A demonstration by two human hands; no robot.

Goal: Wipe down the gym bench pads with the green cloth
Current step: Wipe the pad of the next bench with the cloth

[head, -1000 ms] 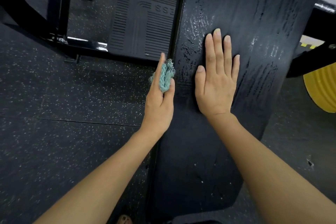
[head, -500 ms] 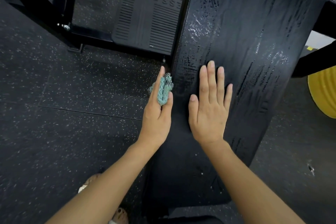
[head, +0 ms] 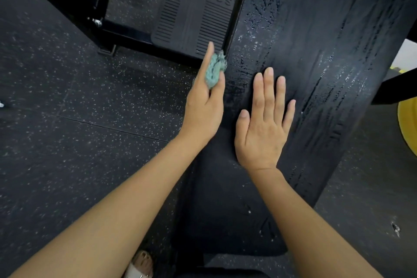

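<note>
- Head view, grip: the green cloth (head: pixel 214 70) is seen bunched and pinched between thumb and fingers of the left hand (head: pixel 203 106), pressed to the left side edge of the bench pad (head: pixel 316 52). The right hand (head: pixel 264 124) is laid flat on the pad top, fingers straight, grasping nothing.
- Risk: the small wad could be lost from so light a pinch and dropped onto the floor (head: pixel 67 142), where grit would be picked up.
- Risk: the bracing palm could be slid on the wet sheen, or the wiped top re-marked by it.
- Surface: the black pad is streaked with moisture, with a cracked, worn texture.
- Room: speckled rubber flooring, a ribbed footplate (head: pixel 196 13), a black steel frame (head: pixel 99 7) and a yellow weight plate (head: pixel 408 126) are seen around the bench.
</note>
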